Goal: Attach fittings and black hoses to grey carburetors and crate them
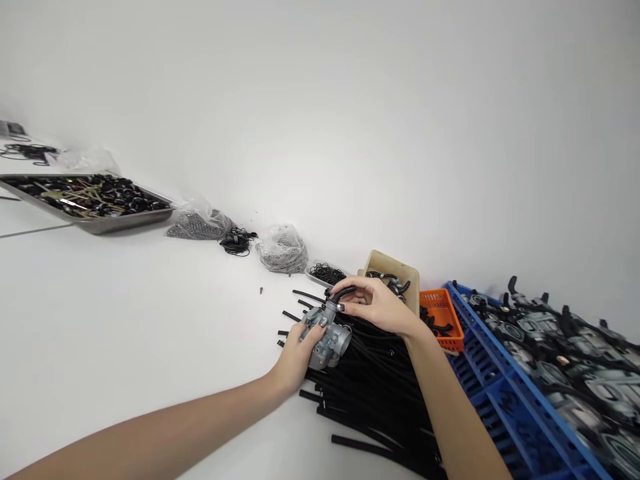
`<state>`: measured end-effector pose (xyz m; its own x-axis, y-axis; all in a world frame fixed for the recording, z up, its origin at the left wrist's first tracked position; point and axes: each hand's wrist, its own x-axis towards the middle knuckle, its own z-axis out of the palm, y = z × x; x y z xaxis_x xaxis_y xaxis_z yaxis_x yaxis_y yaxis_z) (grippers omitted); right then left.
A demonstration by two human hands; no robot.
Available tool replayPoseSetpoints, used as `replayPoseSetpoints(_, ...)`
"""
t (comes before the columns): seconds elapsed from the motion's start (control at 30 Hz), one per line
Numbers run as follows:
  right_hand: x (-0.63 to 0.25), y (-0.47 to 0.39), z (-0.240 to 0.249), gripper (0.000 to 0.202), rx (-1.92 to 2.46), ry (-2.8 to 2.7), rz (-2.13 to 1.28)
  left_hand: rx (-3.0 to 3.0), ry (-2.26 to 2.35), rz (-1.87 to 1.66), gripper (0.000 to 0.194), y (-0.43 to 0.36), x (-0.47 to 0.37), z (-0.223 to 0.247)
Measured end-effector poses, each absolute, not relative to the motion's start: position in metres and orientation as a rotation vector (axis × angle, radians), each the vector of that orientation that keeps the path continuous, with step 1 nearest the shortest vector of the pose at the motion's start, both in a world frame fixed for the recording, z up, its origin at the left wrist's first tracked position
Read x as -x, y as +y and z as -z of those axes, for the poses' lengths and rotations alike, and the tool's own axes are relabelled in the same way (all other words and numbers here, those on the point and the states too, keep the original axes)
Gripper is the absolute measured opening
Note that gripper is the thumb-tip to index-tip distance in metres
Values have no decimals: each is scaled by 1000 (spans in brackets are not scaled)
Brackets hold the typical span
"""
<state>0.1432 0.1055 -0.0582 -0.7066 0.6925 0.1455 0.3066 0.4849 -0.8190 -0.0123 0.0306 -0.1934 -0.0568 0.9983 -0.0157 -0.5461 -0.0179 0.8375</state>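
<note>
A grey metal carburetor (327, 343) is gripped in my left hand (295, 353), with the thumb across its upper side. A black rubber elbow (343, 293) rises from the carburetor's top end. My right hand (375, 303) is closed around that end, its fingertips pinching at the rubber elbow where it meets the metal body. Beneath both hands lies a pile of black rubber hoses (380, 393), their cut ends sticking out to the left.
Beyond my hands stand a beige bin (414, 277) and an orange basket (457, 327). At right, a blue crate (520, 380) holds several carburetors. Leftward lie a bag of rings (283, 252), a bag of small grey parts (197, 223) and a metal tray (120, 223).
</note>
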Motion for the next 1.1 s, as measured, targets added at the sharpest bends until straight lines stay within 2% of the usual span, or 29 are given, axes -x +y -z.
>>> replayPoseSetpoints(0.2,-142,107,63,30,833,-2223,-1178,-751,782,-1432,70,29,13,186)
replayPoseSetpoints(0.4,-137,108,69,54,779,-2141,-1293,-719,813,-1433,65,32,14,192)
replayPoseSetpoints(0.9,-138,108,69,44,653,-2214,-1270,-748,829,-1469,69,32,13,188)
replayPoseSetpoints(1.1,-137,109,71,53,743,-2170,-1305,-697,837,-1459,76,32,11,189)
